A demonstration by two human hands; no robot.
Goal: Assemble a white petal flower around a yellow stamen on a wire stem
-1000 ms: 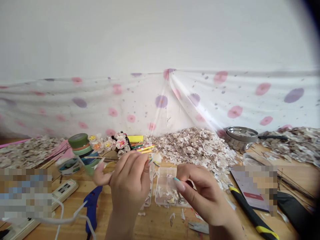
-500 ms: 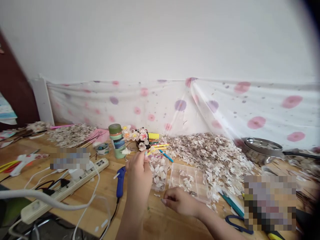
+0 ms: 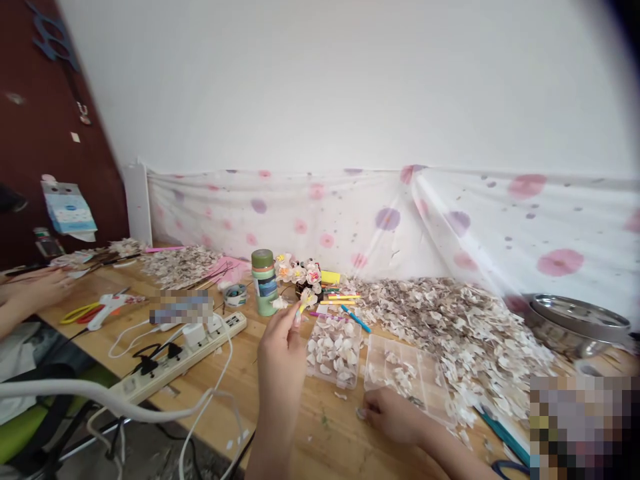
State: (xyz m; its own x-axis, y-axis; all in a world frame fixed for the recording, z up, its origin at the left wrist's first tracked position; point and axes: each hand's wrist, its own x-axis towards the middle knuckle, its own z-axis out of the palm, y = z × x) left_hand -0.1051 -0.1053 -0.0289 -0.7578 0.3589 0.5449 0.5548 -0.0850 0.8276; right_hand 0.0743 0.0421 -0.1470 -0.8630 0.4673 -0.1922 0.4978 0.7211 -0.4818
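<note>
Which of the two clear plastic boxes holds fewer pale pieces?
The right box, by the right hand: its pieces lie sparse, while the left box is thickly filled.

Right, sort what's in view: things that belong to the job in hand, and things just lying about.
Likely part of the job, judging by the hands:
small yellow-and-white piece pinched in the left hand
petal-filled box beside that hand
divided box by the right hand

Apparently just lying about:
blue pen
green container
metal bowl
</note>
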